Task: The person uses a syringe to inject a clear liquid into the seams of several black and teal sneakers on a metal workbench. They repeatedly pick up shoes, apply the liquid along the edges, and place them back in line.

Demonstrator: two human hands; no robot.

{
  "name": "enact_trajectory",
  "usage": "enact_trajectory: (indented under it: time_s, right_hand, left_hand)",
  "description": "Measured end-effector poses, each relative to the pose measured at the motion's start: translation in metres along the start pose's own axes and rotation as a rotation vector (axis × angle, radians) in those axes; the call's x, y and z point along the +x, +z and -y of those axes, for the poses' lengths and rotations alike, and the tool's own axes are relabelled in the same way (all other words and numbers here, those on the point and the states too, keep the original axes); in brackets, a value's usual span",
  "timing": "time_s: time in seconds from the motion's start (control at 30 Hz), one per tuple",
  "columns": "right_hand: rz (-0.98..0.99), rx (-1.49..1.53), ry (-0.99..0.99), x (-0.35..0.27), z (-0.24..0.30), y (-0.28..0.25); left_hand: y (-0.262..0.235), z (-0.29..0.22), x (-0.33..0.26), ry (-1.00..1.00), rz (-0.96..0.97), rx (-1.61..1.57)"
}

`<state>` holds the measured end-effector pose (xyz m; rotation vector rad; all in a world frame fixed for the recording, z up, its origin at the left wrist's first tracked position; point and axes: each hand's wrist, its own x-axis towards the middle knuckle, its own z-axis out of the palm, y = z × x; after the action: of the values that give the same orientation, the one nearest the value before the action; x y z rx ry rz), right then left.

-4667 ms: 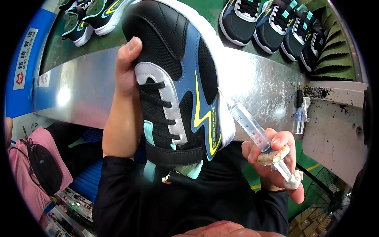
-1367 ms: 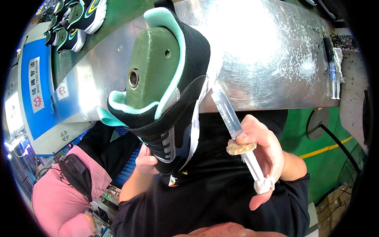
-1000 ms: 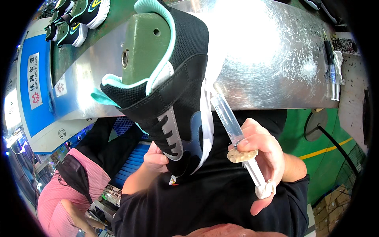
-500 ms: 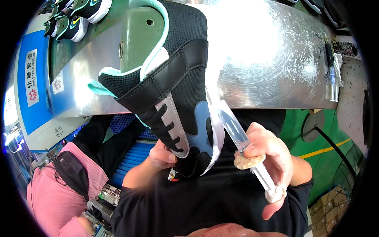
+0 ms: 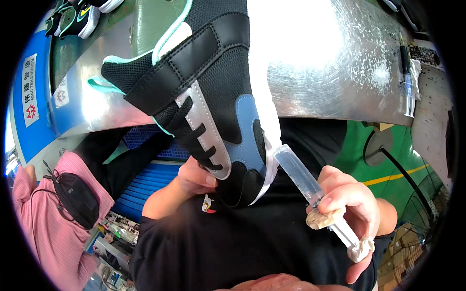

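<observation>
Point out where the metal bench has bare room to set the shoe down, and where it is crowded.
Bare: the metal bench between the shoe and the spare syringes. Crowded: top left, by other shoes.

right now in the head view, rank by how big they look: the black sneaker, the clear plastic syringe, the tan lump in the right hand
1. Black sneaker with blue and silver panels, by far the largest, though it sits close to the camera.
2. Clear plastic syringe.
3. Tan crumbly lump, smallest.
</observation>
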<state>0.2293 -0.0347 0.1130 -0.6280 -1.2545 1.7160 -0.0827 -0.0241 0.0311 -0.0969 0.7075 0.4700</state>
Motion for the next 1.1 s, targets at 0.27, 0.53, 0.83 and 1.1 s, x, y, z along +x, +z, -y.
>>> enact_trajectory:
  time_s: [0.27, 0.53, 0.83, 1.1]
  right_hand:
    - [0.012, -0.031, 0.129, -0.016, 0.029, 0.002]
    - [-0.026, -0.166, 0.254, -0.044, 0.069, 0.008]
    - [-0.159, -0.413, 0.132, -0.065, 0.094, 0.025]
    - [-0.226, -0.509, 0.115, -0.080, 0.092, 0.024]
  left_hand:
    - [0.025, 0.005, 0.020, 0.085, 0.355, -0.048]
    - [0.048, 0.011, 0.056, -0.124, 0.390, -0.051]
    - [0.084, 0.015, 0.094, -0.100, 0.624, 0.074]
    - [0.098, 0.019, 0.124, -0.078, 0.678, 0.074]
